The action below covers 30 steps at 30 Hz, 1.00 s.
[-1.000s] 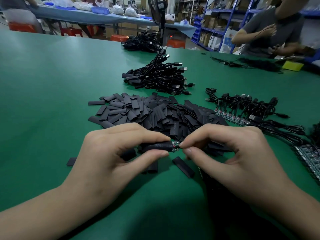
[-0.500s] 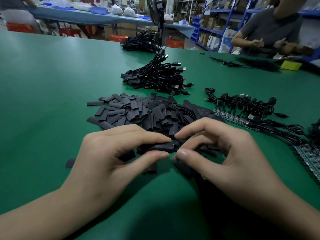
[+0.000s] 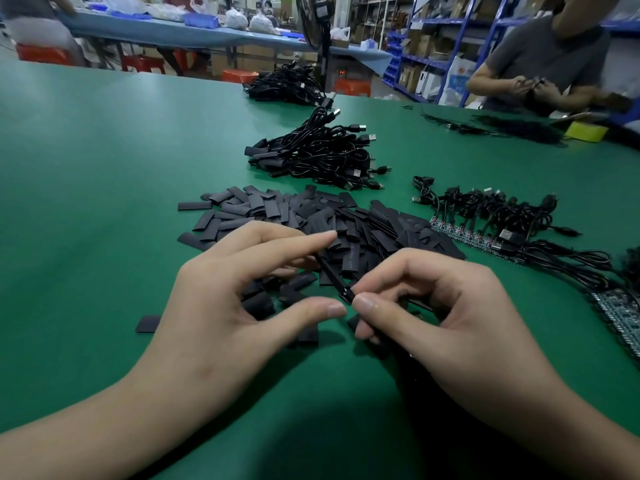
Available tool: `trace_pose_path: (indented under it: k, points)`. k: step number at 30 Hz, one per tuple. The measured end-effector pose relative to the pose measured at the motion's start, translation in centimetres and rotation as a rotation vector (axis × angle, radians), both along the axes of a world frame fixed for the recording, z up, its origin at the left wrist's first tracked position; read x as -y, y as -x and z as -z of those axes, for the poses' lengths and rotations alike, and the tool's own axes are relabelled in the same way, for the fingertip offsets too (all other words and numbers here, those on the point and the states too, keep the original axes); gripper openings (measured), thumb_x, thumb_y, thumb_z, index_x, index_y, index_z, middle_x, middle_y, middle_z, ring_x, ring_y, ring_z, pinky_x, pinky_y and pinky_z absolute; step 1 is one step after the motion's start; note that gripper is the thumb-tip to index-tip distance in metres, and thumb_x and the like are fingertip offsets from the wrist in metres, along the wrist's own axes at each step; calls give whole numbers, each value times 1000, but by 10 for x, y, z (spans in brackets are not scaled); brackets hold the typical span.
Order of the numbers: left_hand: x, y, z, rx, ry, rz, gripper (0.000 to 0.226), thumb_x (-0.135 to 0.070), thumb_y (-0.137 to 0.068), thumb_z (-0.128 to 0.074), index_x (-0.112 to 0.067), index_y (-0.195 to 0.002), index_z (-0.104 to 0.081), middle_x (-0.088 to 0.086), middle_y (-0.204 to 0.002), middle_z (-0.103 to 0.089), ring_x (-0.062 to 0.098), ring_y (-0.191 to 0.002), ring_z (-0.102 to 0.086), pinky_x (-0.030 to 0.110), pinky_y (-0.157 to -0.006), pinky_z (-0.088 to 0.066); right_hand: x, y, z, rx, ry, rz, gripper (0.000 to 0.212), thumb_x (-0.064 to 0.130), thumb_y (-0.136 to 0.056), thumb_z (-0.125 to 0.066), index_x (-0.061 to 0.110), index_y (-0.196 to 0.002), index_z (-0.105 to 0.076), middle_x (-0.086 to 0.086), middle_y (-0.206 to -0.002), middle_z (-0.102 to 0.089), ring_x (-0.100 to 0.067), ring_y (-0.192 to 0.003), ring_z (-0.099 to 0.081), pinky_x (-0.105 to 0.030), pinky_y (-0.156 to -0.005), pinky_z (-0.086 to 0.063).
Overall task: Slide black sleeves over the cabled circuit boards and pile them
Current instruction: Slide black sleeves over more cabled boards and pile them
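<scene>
Even, fairly bright indoor light falls from above on the green desk [image 3: 90,209], leaving a pale sheen at upper left. A broad dark shadow pools at bottom centre, below the left hand [image 3: 221,306] and right hand [image 3: 450,317]. Wide-angle distortion curves the desk's far edge and stretches both forearms. The person [image 3: 540,60] at upper right is motion-blurred, and the background shelves [image 3: 426,46] look soft.

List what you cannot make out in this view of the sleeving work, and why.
- Head view: whatever is inside the held sleeve, covered by it.
- Any cable from it, hidden beneath the right hand.
- Board strip, cut off by the right edge.
- Printing on loose sleeves, too small.
</scene>
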State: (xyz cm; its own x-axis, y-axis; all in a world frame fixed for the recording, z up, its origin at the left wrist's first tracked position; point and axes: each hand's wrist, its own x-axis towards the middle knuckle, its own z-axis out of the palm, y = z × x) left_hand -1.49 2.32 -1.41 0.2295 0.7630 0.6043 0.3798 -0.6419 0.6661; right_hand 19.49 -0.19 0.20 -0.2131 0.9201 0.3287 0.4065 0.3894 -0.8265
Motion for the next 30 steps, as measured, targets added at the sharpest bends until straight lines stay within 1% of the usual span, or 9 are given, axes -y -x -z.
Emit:
trace_pose_path:
  k: [2,6,10,14,16,22,27,28,30]
  points:
    - [0,0,0,20,-6,21,55,-50,-73,-77,-31,-125,-68,-10,-111,-68,15,-105,-68,20,-92,-52,1,1,0,25,-14,-2,3,27,-89,-72,29,-90,-71,8,-73,-75,-10,-66,-72,-21,-66,-55]
    - [3,-1,-1,62,-12,53,54,-44,-76,-78,-27,-125,-67,-8,-114,-70,16,-110,-68,24,-95,-53,3,1,-3,82,-50,-7,4,28,-90,-70,31,-89,-71,12,-75,-75,-13,-74,-73,-38,-75,-55]
    - [5,-2,-1,81,9,70,55,-37,-74,-79,-23,-125,-65,-9,-117,-70,14,-113,-68,23,-98,-51,3,1,-5,83,-37,-25,4,26,-89,-70,30,-90,-70,13,-76,-76,-12,-79,-73,-31,-78,-53]
    - [4,2,5,46,64,-4,66,-46,-66,-79,-18,-125,-66,-2,-122,-69,22,-117,-65,48,-100,-52,4,1,-4,85,-31,-38,8,31,-89,-72,27,-86,-65,12,-78,-76,-15,-82,-73,-30,-79,-53]
    - [4,2,6,51,70,-5,67,-48,-66,-78,-18,-125,-66,-2,-123,-69,24,-118,-64,52,-99,-52,4,1,-4,76,-23,-36,12,35,-88,-72,28,-87,-62,12,-78,-76,-15,-83,-73,-30,-79,-53]
    - [4,1,5,88,69,12,64,-47,-67,-79,-21,-123,-66,-4,-122,-69,23,-117,-65,52,-98,-52,4,0,-4,122,-3,-64,17,44,-86,-68,37,-101,-62,15,-78,-76,-8,-85,-72,-24,-86,-48]
    - [1,0,7,100,63,-3,63,-44,-67,-79,-17,-122,-67,-3,-120,-70,23,-116,-66,52,-97,-53,2,0,-3,171,-32,-85,22,47,-84,-68,38,-103,-64,14,-79,-74,-9,-80,-70,-25,-81,-50]
    - [1,1,6,113,60,-4,61,-42,-68,-79,-17,-122,-67,-3,-119,-71,22,-115,-66,49,-98,-53,2,0,-3,181,-36,-88,23,48,-84,-69,38,-103,-64,13,-81,-73,-10,-80,-70,-26,-78,-51]
    - [0,0,5,164,36,31,54,-36,-72,-79,-20,-122,-67,-3,-118,-71,19,-113,-68,34,-99,-53,3,-2,-4,234,-44,-90,26,52,-82,-69,38,-104,-64,11,-86,-72,-13,-83,-69,-26,-75,-51]
